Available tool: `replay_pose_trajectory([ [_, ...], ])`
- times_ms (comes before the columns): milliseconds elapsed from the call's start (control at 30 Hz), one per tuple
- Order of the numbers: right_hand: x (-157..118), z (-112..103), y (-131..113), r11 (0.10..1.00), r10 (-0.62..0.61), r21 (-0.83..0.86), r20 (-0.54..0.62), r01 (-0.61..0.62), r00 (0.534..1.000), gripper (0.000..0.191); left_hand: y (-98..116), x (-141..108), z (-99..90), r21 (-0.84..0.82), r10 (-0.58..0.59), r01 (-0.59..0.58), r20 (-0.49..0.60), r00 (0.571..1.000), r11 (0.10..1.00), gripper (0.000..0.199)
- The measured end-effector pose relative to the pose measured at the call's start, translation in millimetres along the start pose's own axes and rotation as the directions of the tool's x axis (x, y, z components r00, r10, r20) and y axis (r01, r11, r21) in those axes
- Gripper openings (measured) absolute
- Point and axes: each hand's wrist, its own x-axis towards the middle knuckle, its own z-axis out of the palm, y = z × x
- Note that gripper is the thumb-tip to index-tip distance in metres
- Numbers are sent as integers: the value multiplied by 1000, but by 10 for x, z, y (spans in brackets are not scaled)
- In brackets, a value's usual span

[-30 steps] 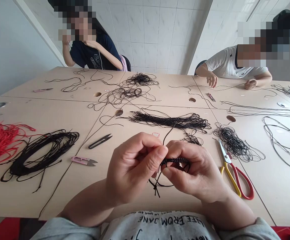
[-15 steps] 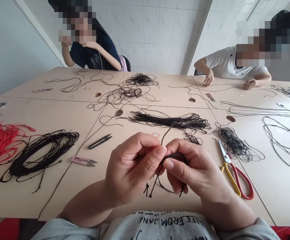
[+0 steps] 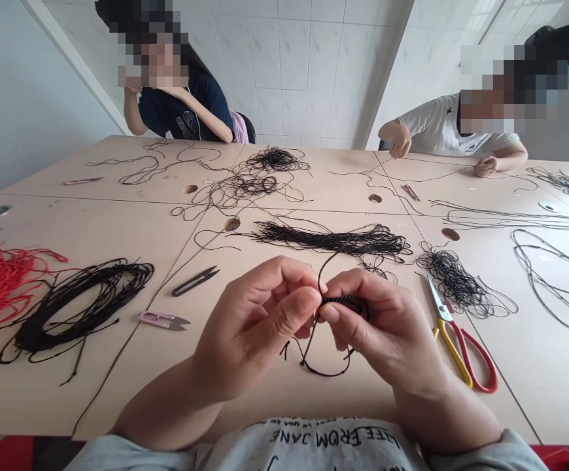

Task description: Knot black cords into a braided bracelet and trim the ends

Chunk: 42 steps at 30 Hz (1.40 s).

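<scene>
Above the near part of the table, my left hand and my right hand meet at a black braided cord. My right thumb and fingers pinch the braided part, which loops back inside that hand. My left thumb and index finger are pressed together at its left end, close to where the strands cross. One loose end rises from the pinch and curves up to the right. Below my hands a thin length of the same cord hangs in a curve, with small knots on it. The fingers hide the crossing itself.
Pink snips, black snips and a black cord coil lie left, beside red cords. Scissors lie right of my hands. A black cord bundle lies ahead. Two people sit across the table.
The hanging cord has swung into a wider curve below my hands, and the upper loose end bends more. My hands shift slightly. The right co-worker's raised hand has moved left and up.
</scene>
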Motion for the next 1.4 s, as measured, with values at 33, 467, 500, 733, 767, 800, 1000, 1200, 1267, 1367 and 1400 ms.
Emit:
replay_pose_trajectory([
  [33,2,-14,-1,997,-36,-75,-21,34,999,9,8,-2,-10,36,12,-12,-7,1000,999,9],
  [467,3,-24,31,715,-345,-655,-27,244,938,11,-11,54,-39,531,281,-238,0,960,813,10],
  [500,1,-25,32,722,-342,-648,-32,241,939,10,-17,66,-43,470,237,-208,-2,971,858,9],
  [733,6,-81,-17,931,-93,-360,-56,67,994,3,-41,93,-57,239,76,-66,-32,997,969,10],
  [767,11,-88,-28,952,-76,-302,-64,53,995,5,-35,88,-54,269,93,-79,-38,995,960,11],
  [800,16,-93,-35,964,-66,-261,-74,45,995,7,-27,82,-50,289,101,-85,-41,994,954,11],
  [1000,55,-69,0,1000,-6,5,-98,6,995,19,15,78,-25,90,-17,13,40,999,996,9],
  [1200,82,-51,31,989,50,140,-50,-42,998,26,49,56,-23,56,-26,24,37,999,998,11],
  [1267,81,-49,17,986,56,161,-47,-48,997,24,44,51,-31,47,-12,9,67,998,999,13],
  [1367,65,-35,-6,983,82,166,-41,-74,996,23,12,52,-48,-14,1,0,93,996,1000,20],
  [1400,57,-28,-9,983,90,163,-37,-83,995,23,-2,52,-54,-44,-12,16,87,996,999,22],
])
